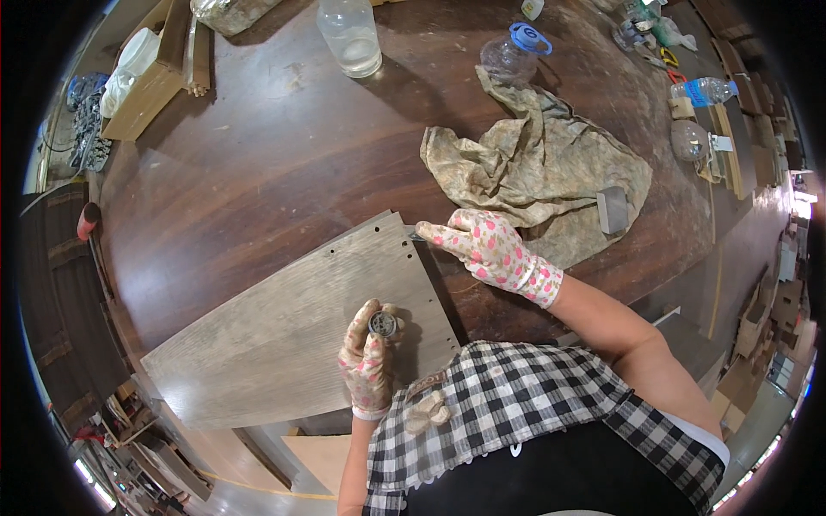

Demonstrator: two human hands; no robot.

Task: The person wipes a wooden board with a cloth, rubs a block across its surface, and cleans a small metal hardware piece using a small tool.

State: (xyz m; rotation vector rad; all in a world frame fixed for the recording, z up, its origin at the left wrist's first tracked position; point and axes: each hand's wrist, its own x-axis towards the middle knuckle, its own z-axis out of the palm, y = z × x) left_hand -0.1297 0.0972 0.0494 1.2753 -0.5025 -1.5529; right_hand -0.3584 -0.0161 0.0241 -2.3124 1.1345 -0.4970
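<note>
My left hand (368,361), in a stained floral glove, is closed around a small round dark container (383,323), holding it above a grey wood-grain board (284,331). Small dark holes dot the board near its far right corner. My right hand (489,249), gloved in white with pink flowers, is at that corner. One of its fingers stretches left to the board's edge while others are bent. A small greyish bit shows at this fingertip, too small to name. Behind the right hand lies a crumpled, stained cloth (551,159), with a grey block (613,211) on it.
The brown table (224,163) carries a clear bottle with liquid (351,43) and a clear container with a blue top (509,60) at the back. A cardboard box (142,99) stands far left. Another bottle (705,91) lies far right. A red-ended handle (88,221) is at the left edge.
</note>
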